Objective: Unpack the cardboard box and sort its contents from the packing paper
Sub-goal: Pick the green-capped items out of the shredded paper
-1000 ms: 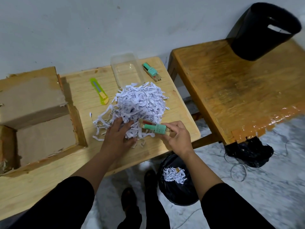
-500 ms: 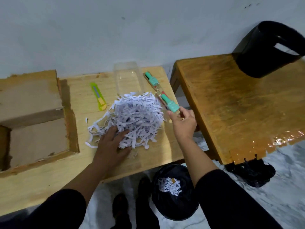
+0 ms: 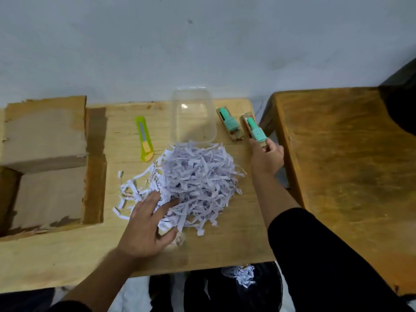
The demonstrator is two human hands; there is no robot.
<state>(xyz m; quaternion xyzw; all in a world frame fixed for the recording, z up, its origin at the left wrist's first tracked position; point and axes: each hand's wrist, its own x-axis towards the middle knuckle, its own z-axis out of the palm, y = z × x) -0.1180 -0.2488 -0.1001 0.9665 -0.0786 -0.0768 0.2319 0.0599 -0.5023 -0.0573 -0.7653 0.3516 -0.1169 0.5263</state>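
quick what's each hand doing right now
Left hand: open, flat on the shredded paper.
Right hand: closed on a green packaged item.

The middle of the table (image 3: 236, 244) is taken up by a heap of shredded paper (image 3: 195, 181), on whose near left edge the left hand (image 3: 146, 226) is spread flat. The left side is blocked by the open cardboard box (image 3: 45, 163). Along the far edge, narrow gaps are left between a yellow-green cutter (image 3: 144, 138), a clear tub (image 3: 193, 118) and a teal-capped item (image 3: 229, 122). Bare wood is seen along the near edge and on the second table (image 3: 349, 165) to the right.
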